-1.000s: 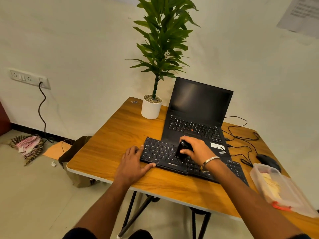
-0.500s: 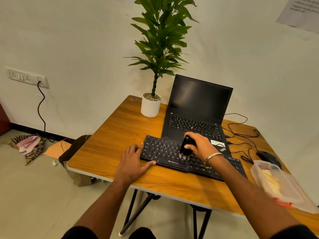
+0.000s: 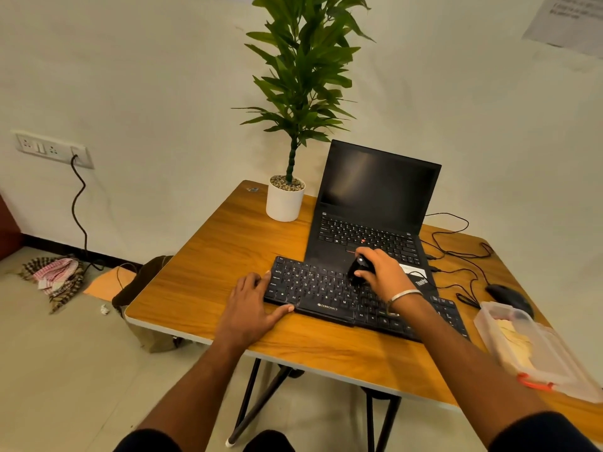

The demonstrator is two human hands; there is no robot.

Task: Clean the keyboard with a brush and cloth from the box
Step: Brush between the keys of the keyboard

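The keyboard [image 3: 355, 301] lies on the worktop [image 3: 228, 256] with its long axis running from the near-left towards the right, just in front of the open laptop [image 3: 375, 223], and the brush [image 3: 358, 270] stands over its upper middle rows, bristles down on the keys. The right hand [image 3: 383, 272] has its fingers curled round the brush's dark handle, so the unswept keys lie to either side of it along that long axis; the left hand [image 3: 249, 308] rests flat and spread at the keyboard's left end, thumb against the front edge, holding the board steady (it is the nearer hand to the left keys, but carries nothing). The cloth stays in the clear box [image 3: 535, 350] at the right edge, well apart from both hands. Compared with a second ago, the brush has travelled from the front rows up towards the laptop and slightly rightward, while the left hand has kept its place.
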